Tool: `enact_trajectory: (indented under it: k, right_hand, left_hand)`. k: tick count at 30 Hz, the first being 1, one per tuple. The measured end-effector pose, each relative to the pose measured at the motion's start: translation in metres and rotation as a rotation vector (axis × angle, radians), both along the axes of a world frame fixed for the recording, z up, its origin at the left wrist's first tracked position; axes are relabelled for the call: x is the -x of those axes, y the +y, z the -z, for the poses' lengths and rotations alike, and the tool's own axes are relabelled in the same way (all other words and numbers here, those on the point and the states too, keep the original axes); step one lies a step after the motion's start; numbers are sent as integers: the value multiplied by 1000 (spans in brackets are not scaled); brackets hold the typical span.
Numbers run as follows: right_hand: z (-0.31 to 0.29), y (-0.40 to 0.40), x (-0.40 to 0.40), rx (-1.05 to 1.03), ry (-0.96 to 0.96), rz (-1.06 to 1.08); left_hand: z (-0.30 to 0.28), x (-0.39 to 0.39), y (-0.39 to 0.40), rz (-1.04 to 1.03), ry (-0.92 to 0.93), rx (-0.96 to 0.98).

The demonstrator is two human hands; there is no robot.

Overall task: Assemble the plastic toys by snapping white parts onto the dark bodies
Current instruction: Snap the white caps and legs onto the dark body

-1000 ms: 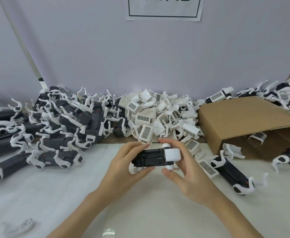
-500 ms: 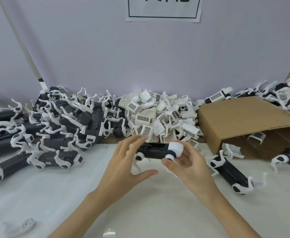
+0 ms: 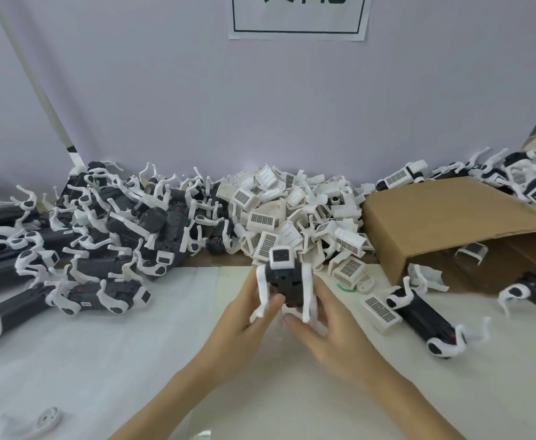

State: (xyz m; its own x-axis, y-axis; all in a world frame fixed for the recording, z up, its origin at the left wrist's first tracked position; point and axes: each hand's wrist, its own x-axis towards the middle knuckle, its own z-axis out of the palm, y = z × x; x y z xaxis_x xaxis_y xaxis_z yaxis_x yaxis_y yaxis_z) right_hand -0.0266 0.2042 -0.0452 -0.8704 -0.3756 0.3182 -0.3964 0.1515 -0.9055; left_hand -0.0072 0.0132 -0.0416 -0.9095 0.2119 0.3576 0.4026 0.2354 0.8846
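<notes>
A: Where is the toy (image 3: 284, 282)?

B: Held above the white table (image 3: 108, 360), just in front of the heap of white parts (image 3: 295, 214). Its dark body points away, with a white head on the far end and white legs hanging down each side.

A: And the hands?

B: The left hand (image 3: 249, 315) grips it from the left, thumb curled over a leg. The right hand (image 3: 330, 319) cups it from the right and below, fingers wrapped under. The toy's underside is hidden by both hands, and its legs are blurred.

A: What surrounds the heap?

B: Left of it, a pile of toys (image 3: 95, 236), partly cut off at the edge. Right of it, a cardboard box (image 3: 450, 223) on its side; its inside is dark and hard to read. Another toy (image 3: 425, 315) lies in front of the box.
</notes>
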Motion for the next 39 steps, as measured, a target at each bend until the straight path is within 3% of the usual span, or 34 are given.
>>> enact_trajectory:
  k: [3, 5, 8, 12, 20, 34, 37, 39]
  right_hand:
    - [7, 0, 4, 51, -49, 90]
    - [8, 5, 8, 31, -63, 126]
    - [9, 10, 10, -70, -25, 204]
    - [7, 9, 7, -130, 18, 216]
    - [0, 11, 2, -237, 220, 306]
    - [4, 6, 0, -248, 243, 298]
    - [2, 11, 0, -187, 160, 176]
    - [-4, 15, 2, -190, 180, 123]
  left_hand:
    - [-1, 1, -4, -29, 18, 86]
    - [-9, 2, -9, -25, -6, -6]
    - [-24, 1, -11, 18, -203, -271]
    - [-28, -7, 2, -32, -115, -196]
    - [-26, -2, 0, -121, -258, -434]
    - [-21, -6, -2, -142, -106, -27]
    - [-17, 1, -13, -35, -157, -43]
    - [-19, 6, -30, 46, -111, 70]
